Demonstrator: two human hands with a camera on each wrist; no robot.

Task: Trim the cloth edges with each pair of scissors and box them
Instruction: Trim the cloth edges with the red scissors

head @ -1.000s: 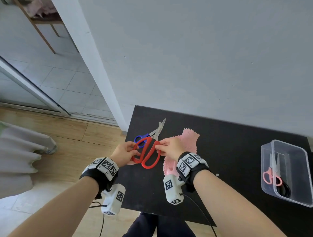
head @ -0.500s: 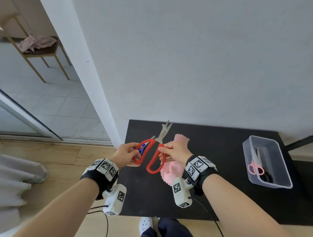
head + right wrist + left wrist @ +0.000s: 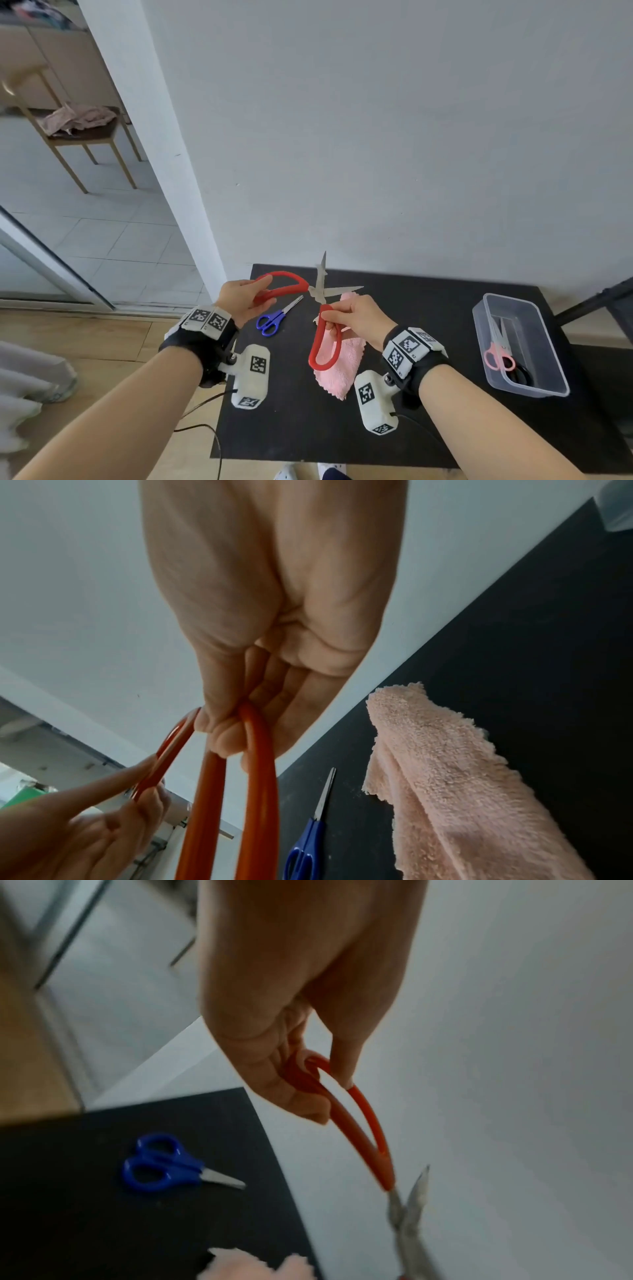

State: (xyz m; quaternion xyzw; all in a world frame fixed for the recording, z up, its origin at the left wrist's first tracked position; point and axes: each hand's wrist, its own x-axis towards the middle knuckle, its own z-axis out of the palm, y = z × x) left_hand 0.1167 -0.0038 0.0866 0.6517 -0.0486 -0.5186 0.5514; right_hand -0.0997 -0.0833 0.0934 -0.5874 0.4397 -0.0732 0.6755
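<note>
The red scissors (image 3: 320, 310), blades spread wide, are held above the table (image 3: 428, 428): one loop gripped by each of left hand (image 3: 239, 301) and right hand (image 3: 361, 318).

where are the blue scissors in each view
Head: the blue scissors lie on the black table, centre left, between the left hand and the pink cloth.
Left wrist: lower left, on the table under the hand.
Right wrist: bottom centre, blades pointing up, left of the cloth.
Shared landmark: the pink cloth.
</note>
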